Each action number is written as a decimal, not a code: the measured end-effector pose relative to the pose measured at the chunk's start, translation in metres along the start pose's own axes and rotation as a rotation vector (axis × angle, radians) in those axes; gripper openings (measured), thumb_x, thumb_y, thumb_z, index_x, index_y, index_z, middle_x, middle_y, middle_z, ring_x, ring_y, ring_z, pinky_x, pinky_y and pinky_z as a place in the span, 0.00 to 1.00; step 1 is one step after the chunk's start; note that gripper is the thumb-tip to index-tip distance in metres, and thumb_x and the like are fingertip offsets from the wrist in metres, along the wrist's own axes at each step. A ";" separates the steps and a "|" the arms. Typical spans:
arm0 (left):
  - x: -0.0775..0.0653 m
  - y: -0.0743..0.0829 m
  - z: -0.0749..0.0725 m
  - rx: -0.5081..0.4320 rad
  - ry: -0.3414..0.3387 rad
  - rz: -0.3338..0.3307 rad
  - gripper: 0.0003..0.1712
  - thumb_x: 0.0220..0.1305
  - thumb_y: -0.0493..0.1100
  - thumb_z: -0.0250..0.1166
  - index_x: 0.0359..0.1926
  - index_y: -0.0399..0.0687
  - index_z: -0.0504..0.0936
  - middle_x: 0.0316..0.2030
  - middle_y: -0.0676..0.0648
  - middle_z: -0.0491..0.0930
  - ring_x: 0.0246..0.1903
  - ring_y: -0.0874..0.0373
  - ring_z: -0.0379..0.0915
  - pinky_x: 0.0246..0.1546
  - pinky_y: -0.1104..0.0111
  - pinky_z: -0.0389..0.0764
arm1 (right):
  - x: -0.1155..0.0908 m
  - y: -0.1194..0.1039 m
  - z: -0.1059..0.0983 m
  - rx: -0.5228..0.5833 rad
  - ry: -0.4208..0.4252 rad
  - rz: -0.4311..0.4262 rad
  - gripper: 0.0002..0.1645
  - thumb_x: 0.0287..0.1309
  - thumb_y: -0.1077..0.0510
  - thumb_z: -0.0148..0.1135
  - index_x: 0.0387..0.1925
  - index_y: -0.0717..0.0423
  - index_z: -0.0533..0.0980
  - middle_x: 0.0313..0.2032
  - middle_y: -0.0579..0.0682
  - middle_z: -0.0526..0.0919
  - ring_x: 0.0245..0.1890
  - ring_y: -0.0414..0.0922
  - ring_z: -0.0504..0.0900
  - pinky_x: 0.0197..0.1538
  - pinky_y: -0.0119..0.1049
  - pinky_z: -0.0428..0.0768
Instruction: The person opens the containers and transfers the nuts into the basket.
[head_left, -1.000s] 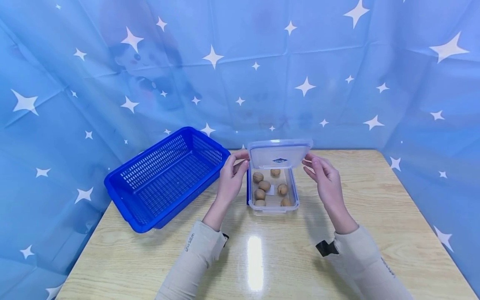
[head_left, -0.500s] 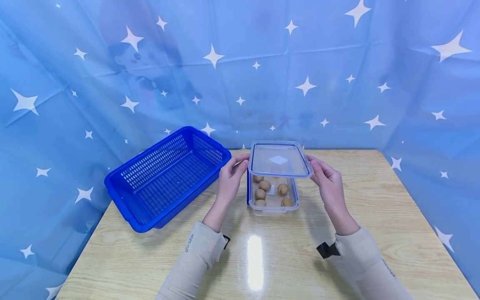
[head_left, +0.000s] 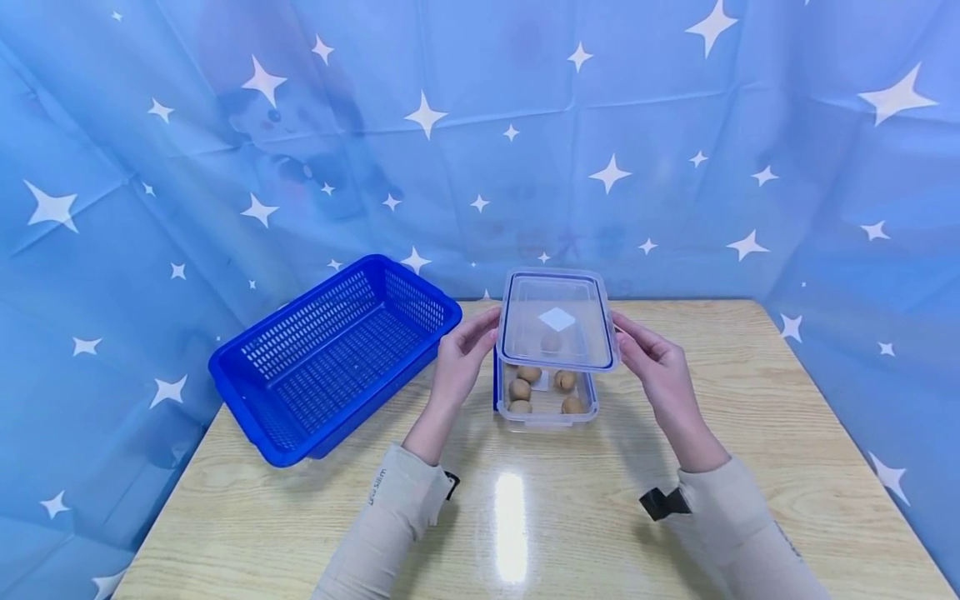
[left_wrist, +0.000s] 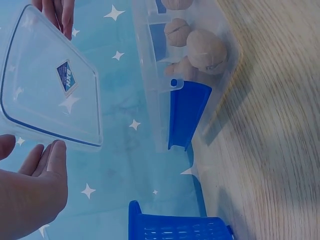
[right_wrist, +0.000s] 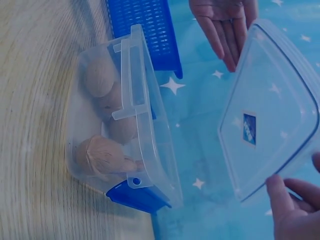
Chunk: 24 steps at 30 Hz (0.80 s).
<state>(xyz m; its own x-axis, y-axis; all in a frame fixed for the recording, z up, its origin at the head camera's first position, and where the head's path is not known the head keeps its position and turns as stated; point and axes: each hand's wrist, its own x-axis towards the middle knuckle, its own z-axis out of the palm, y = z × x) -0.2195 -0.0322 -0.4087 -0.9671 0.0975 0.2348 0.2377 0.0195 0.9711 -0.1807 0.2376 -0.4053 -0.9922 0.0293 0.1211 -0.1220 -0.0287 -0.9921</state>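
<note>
The clear lid (head_left: pixel 558 287), probably light, stiff and slippery, is above the box (head_left: pixel 551 419), toward 12 o'clock. The left hand (head_left: pixel 457 364) and right hand (head_left: pixel 666 368), little opened, pinch its 9 and 3 o'clock edges, likely the safest holds.

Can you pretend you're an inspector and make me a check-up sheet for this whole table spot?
Surface: pale wood-grain table, with a bright glare patch near the front.
Job's things: clear food container with walnuts inside; its clear lid is off, held above and apart from it.
Clutter: blue slotted basket, left of the container.
Grips: left grip and right grip hold opposite lid edges.
Cables: nothing seen.
Surroundings: blue curtain with white stars.
</note>
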 end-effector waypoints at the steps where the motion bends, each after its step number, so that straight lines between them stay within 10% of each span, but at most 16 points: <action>1: 0.000 0.000 0.000 0.002 -0.006 -0.003 0.21 0.72 0.39 0.60 0.63 0.38 0.77 0.60 0.37 0.79 0.62 0.46 0.76 0.66 0.58 0.75 | 0.000 0.000 -0.001 0.004 -0.002 -0.003 0.33 0.70 0.51 0.58 0.70 0.64 0.66 0.51 0.29 0.83 0.51 0.26 0.81 0.53 0.18 0.78; 24: -0.003 -0.011 0.012 -0.043 -0.079 -0.070 0.25 0.68 0.32 0.62 0.65 0.36 0.74 0.64 0.36 0.75 0.66 0.45 0.71 0.66 0.62 0.74 | -0.001 -0.001 -0.017 0.031 -0.014 0.019 0.33 0.68 0.56 0.61 0.70 0.62 0.66 0.59 0.36 0.82 0.53 0.24 0.81 0.54 0.18 0.77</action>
<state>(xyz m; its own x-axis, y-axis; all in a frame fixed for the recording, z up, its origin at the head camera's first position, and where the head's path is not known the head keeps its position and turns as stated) -0.2178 -0.0211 -0.4209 -0.9708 0.1756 0.1634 0.1637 -0.0132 0.9864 -0.1793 0.2541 -0.4049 -0.9946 0.0148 0.1031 -0.1038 -0.0597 -0.9928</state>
